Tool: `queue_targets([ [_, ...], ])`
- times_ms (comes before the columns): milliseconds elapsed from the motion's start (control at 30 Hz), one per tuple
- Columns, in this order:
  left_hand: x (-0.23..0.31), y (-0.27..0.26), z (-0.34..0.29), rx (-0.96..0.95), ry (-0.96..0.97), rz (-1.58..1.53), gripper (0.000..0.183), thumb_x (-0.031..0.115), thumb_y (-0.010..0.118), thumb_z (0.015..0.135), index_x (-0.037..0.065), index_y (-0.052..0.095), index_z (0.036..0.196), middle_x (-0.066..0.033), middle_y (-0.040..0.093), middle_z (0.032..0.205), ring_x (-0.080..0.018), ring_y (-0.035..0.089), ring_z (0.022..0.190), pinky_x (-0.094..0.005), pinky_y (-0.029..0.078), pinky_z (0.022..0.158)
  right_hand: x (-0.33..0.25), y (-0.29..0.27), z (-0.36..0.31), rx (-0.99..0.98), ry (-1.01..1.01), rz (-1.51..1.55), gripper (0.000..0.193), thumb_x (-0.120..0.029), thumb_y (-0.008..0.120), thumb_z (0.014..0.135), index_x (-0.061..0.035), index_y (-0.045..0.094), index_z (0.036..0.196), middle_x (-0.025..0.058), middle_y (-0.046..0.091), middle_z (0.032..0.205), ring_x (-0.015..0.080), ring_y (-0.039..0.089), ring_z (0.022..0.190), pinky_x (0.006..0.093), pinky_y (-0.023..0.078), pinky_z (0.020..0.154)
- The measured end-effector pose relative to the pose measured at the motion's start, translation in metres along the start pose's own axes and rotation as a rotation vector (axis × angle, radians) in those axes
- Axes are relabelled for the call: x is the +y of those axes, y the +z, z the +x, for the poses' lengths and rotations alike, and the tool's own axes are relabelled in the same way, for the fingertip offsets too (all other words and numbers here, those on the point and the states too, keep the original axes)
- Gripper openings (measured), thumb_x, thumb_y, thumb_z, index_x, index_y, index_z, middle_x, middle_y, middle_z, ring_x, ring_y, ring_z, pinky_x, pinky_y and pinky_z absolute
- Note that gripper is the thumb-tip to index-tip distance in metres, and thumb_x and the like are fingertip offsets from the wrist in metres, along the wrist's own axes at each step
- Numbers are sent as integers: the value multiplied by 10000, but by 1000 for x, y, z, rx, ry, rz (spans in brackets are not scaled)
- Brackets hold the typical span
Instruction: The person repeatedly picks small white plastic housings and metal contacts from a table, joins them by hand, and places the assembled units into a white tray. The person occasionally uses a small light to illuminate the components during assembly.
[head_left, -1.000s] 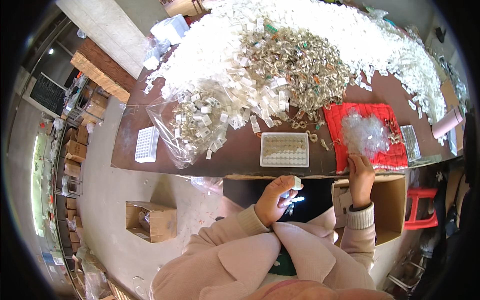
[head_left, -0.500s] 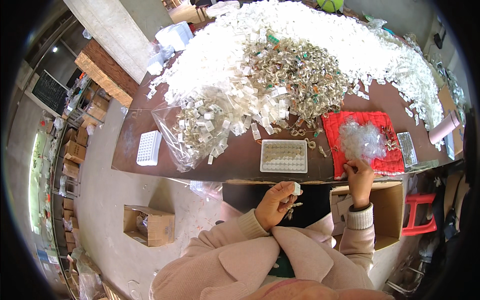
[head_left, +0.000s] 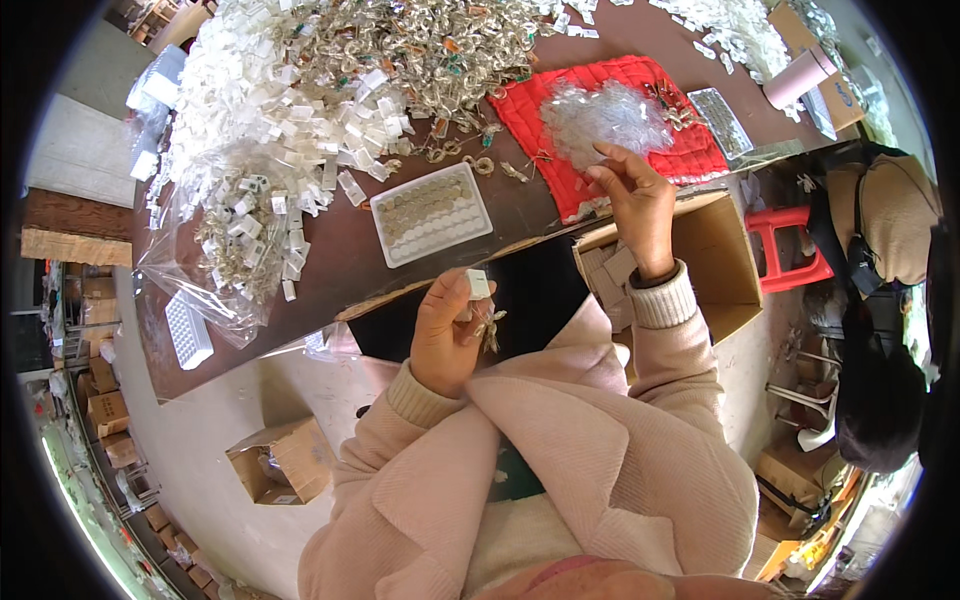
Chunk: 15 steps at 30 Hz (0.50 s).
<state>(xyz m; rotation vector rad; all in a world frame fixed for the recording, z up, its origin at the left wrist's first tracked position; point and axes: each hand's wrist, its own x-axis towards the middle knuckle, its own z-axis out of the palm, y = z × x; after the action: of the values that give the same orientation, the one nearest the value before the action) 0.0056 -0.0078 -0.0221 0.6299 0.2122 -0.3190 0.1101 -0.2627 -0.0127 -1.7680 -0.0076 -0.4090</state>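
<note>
The worktop (head_left: 325, 262) I'm looking at is a dark reddish brown. By the person's own clock, a bright red cloth (head_left: 520, 100) sits at half past twelve, quilted all over, with a clear, whitish heap of plastic bits (head_left: 600, 120) on it. The tray (head_left: 440, 246) at eleven is white, its far rows filled with greyish tan; beyond, towards twelve, a tangled pile (head_left: 430, 50) shows golden beige flecked orange and green. The block (head_left: 477, 284) in the left hand (head_left: 447, 335) is white. One o'clock has a pale pink tumbler (head_left: 800, 78), two a red stool (head_left: 785, 250). The jacket (head_left: 570, 430) is soft pink, its ribbed cuffs (head_left: 665, 305) cream.
</note>
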Motion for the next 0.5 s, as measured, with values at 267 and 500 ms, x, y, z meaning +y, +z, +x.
queue_targets([
  [267, 7, 4, 1, -14, 28, 22, 172, 156, 647, 968, 36, 641, 1092, -61, 652, 880, -27, 424, 616, -164, 282, 482, -39, 25, -29, -159, 80, 204, 88, 59, 657, 926, 40, 702, 1000, 90, 733, 916, 147, 708, 758, 247, 563, 704],
  [500, 12, 5, -5, 21, 151, 19, 200, 153, 741, 917, 59, 653, 1070, -57, 683, 930, -69, 561, 750, -136, 355, 516, -71, 62, -69, -459, -195, 56, 105, 65, 713, 866, 41, 708, 968, 132, 745, 980, 166, 706, 900, 270, 552, 807],
])
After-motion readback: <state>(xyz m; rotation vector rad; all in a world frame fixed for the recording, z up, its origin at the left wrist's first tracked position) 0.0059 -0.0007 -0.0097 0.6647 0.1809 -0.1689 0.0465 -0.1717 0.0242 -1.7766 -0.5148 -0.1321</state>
